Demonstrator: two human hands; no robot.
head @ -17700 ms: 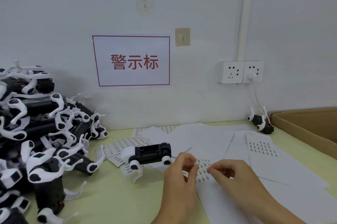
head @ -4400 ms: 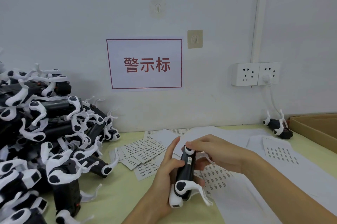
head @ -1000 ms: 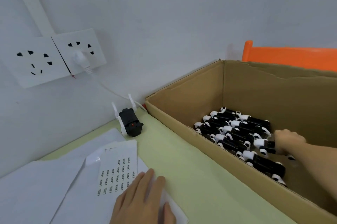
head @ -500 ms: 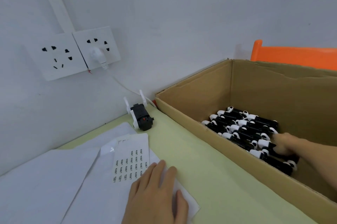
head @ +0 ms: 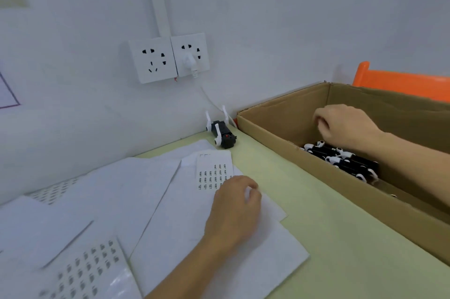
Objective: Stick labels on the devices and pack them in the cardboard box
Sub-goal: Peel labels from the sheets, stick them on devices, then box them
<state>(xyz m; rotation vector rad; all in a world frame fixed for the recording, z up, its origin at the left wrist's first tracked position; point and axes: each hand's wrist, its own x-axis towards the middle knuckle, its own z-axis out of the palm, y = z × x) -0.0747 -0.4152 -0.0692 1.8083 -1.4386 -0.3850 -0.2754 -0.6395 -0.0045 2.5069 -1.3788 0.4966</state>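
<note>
Batch of black-and-white devices [head: 341, 159] lying packed in cardboard box [head: 280, 128]. Right hand [head: 345, 125] being held above them, fingers loosely curled, empty. Left hand [head: 236, 203] being rested on label sheet [head: 214, 172], fingers bent. One device [head: 222, 136] beside box not yet packed.

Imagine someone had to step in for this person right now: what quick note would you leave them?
Right hand: above the cardboard box, fingers loosely curled, holding nothing.
Left hand: resting on the label sheet and white papers on the table.
Done: a row of black-and-white devices lies packed in the box.
Left: another device sits by the wall beside the box, unpacked; whether it is labelled cannot be seen. Many labels remain on the sheets.
</note>
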